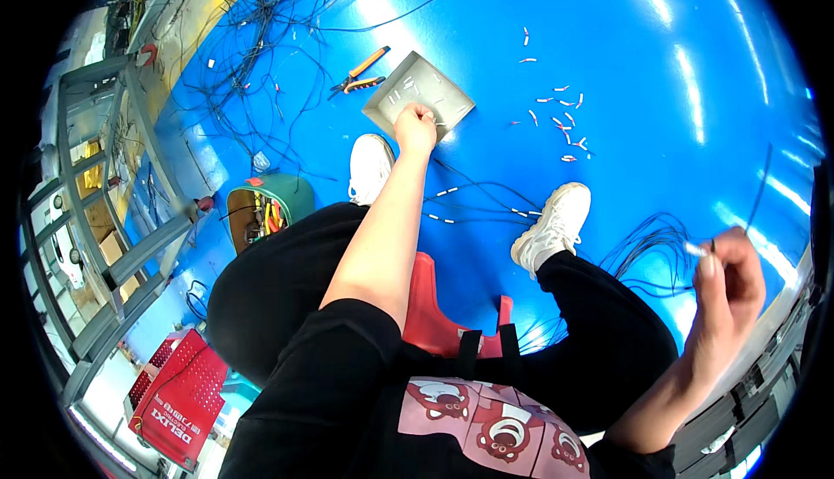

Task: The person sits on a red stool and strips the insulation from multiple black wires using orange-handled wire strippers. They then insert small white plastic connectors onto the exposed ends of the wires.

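Note:
My left hand (415, 130) reaches down into a shallow grey metal tray (447, 95) on the blue floor, its fingers closed in a pinch. Whatever lies between those fingertips is too small to make out. Small white sleeves (410, 85) are scattered inside the tray around it. Out to the right, my right hand (731, 284) is raised, its thumb and fingers pinched on a thin black cable (761, 188). At that grip a white sleeve (696, 249) sticks out past the thumb.
Orange-handled pliers (368, 63) lie beside the tray. Loose black cables (252, 53) tangle at far left; another cable bundle (656, 244) lies right. Small red-and-white pieces (565, 123) dot the floor. A green tool bin (295, 192) and red stool (426, 305) are close by.

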The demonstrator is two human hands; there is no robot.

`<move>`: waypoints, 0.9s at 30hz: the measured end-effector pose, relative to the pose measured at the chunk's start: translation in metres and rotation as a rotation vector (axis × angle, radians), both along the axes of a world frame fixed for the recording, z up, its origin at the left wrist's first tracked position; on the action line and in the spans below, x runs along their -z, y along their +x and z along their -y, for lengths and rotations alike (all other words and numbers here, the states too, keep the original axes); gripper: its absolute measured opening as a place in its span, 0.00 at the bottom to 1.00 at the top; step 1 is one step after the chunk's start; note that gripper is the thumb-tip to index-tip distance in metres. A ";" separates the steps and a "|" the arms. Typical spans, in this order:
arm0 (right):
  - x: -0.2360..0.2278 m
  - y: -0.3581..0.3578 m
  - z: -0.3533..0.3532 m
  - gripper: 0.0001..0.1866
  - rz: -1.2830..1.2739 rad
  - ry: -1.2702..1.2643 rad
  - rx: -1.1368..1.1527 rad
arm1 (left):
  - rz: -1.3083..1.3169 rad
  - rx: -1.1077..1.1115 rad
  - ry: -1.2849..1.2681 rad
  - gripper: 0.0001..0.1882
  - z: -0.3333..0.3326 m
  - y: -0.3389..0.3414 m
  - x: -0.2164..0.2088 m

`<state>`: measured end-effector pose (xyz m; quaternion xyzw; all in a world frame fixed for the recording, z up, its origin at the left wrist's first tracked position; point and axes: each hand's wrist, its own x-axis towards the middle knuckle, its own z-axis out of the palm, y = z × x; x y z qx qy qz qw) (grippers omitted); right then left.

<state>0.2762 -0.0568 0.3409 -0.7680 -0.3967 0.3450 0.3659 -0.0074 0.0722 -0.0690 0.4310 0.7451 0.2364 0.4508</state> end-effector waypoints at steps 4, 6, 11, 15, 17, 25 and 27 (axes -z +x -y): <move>0.005 -0.003 -0.008 0.08 0.077 0.001 -0.049 | 0.234 -0.388 -0.105 0.01 -0.019 0.011 0.013; 0.006 -0.006 -0.014 0.09 0.079 -0.067 -0.017 | 0.253 -0.483 -0.073 0.02 -0.025 0.006 0.023; 0.012 -0.009 -0.026 0.10 0.100 -0.097 -0.032 | 0.160 -0.550 -0.081 0.02 -0.033 0.011 0.039; 0.016 -0.008 -0.031 0.10 0.088 -0.117 -0.055 | -0.006 -0.418 0.001 0.03 -0.033 -0.006 0.049; 0.013 -0.008 -0.031 0.11 0.100 -0.129 -0.051 | 0.024 -0.400 -0.013 0.05 -0.032 -0.002 0.044; 0.013 -0.007 -0.027 0.11 0.122 -0.106 -0.065 | -0.665 0.701 -0.363 0.13 -0.043 0.000 -0.005; 0.013 -0.008 -0.026 0.11 0.123 -0.117 -0.056 | -0.718 0.799 -0.377 0.13 -0.047 -0.001 -0.007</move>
